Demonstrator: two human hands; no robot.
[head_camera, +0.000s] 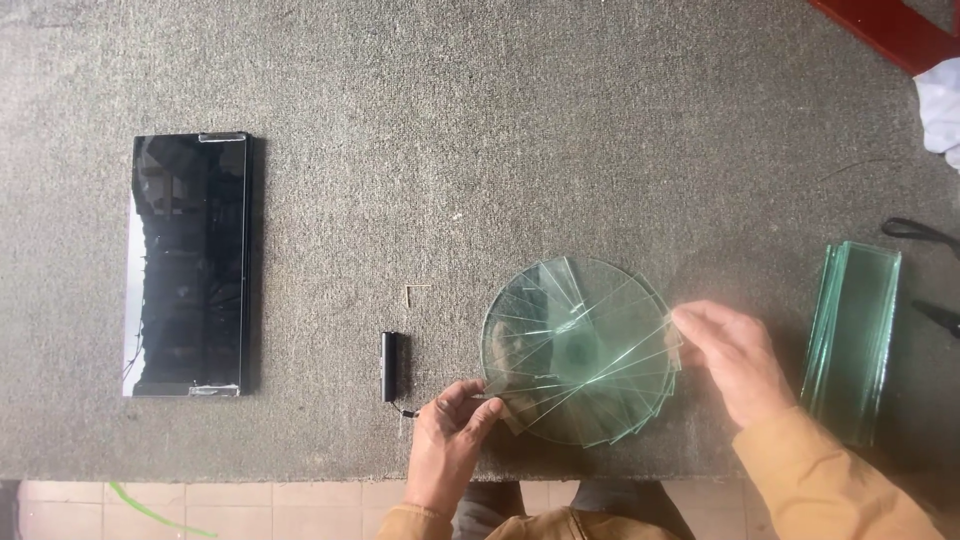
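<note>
Fanned glass strips (582, 350) lie on grey carpet (500, 150). Left hand (450, 440), at seven o'clock, pinches a strip's end; right hand (735, 355), at three o'clock, rests loosely open fingers on the edge.

Person, seen from above. Left hand (450, 440): bare, no glove, ring or watch visible. Right hand (730, 355): likewise bare and unadorned. Both arms were clothed in long sleeves (830, 480) of a mustard-tan fabric, soft and loosely creased, ending in plain cuffs at the wrists. The same tan garment covered the chest at the frame's lower edge.
</note>
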